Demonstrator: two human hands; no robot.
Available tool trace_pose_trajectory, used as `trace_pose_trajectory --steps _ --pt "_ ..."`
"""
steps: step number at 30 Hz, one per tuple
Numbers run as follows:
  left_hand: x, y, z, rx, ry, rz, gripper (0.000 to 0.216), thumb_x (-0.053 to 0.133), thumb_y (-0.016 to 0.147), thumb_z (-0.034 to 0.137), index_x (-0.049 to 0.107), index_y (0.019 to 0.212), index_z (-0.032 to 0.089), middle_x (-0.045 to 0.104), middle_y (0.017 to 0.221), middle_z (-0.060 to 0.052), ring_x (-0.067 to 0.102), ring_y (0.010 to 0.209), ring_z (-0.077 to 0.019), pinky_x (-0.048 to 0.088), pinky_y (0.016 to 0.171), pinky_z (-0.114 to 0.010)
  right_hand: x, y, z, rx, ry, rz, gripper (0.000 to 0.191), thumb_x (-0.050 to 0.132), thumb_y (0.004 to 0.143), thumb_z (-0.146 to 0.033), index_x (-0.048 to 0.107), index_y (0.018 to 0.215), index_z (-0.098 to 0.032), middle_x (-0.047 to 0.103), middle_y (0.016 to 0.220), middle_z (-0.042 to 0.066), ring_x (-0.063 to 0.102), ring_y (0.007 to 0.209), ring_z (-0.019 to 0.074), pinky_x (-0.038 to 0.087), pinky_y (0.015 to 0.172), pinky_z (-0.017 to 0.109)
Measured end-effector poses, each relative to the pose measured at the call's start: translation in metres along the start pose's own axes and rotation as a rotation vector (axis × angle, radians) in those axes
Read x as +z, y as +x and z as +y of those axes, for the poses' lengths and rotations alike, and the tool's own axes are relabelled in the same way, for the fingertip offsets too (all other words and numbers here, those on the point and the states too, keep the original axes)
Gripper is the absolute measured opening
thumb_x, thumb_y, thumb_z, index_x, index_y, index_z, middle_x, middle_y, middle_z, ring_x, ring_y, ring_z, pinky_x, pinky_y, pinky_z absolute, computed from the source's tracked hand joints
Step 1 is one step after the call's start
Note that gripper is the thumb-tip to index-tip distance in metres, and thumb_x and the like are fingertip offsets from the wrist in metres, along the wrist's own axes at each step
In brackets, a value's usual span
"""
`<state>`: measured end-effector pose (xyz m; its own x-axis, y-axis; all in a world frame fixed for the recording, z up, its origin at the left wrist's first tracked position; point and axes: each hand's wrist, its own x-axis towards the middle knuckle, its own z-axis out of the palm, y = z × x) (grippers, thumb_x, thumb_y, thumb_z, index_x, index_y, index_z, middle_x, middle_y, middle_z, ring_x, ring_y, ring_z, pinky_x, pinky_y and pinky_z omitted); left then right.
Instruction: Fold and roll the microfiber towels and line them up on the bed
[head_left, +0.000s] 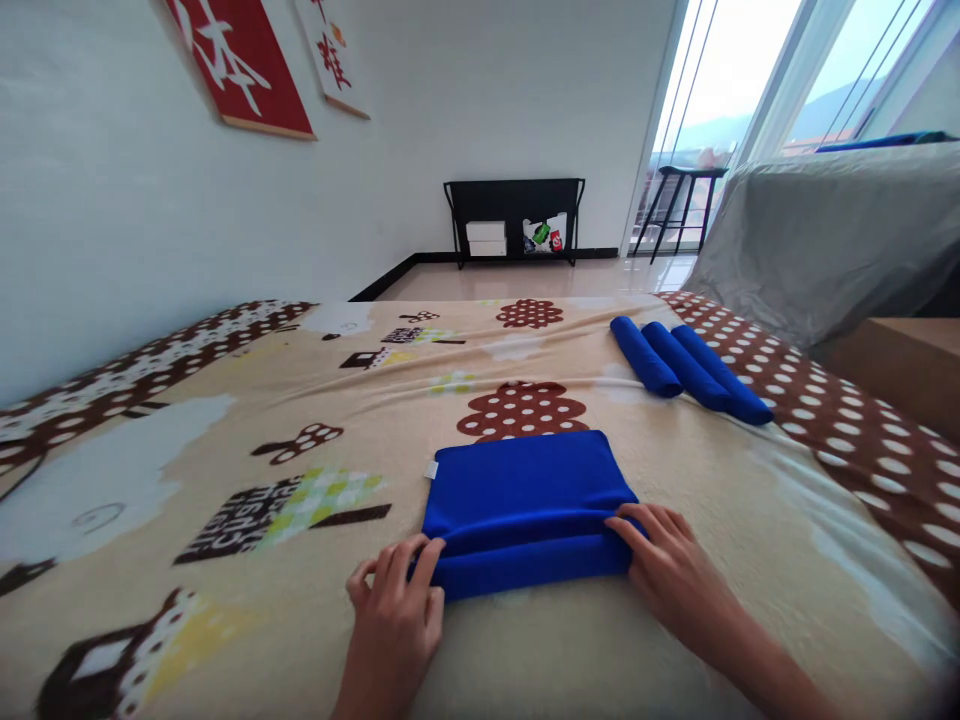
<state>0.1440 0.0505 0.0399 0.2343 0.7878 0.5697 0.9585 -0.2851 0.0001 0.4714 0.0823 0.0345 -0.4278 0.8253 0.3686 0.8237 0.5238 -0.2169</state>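
A folded blue towel (521, 490) lies flat on the patterned blanket (300, 420), its near edge turned over into a low roll. My left hand (396, 610) grips the left end of that rolled edge, fingers curled on the cloth. My right hand (667, 570) presses on the right end of the roll, fingertips on the fold. Three rolled blue towels (686, 368) lie side by side farther back on the right, away from both hands.
The blanket covers a bed that runs to a white wall on the left. A grey-covered piece of furniture (825, 230) stands at the right, a black shelf (514, 220) with boxes at the far wall, and a stool (686, 205) by the window.
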Motion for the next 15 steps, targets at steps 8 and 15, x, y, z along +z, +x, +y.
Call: trace_pose_trajectory --steps 8,15 --pt "0.022 0.014 0.031 0.253 -0.150 -0.206 0.046 0.048 0.095 0.025 0.047 0.140 0.019 0.062 0.135 -0.006 0.058 0.121 -0.0194 0.043 0.099 -0.035 0.022 0.015 -0.023 -0.150 0.003 -0.102 0.050 0.048 0.098 -0.036 0.042 0.145 -0.019 0.051 0.144 0.006 0.049 0.130 0.0212 0.042 0.108 0.044" --pt "0.017 -0.008 -0.024 0.140 -0.025 -0.060 0.037 0.050 0.093 0.023 0.057 0.129 0.018 0.066 0.128 -0.010 0.061 0.117 -0.0244 0.036 0.104 -0.044 0.004 -0.012 0.032 -0.011 -0.200 -0.022 0.051 0.047 0.097 -0.047 0.052 0.138 -0.017 0.051 0.143 0.008 0.046 0.134 0.0265 0.039 0.109 0.051"
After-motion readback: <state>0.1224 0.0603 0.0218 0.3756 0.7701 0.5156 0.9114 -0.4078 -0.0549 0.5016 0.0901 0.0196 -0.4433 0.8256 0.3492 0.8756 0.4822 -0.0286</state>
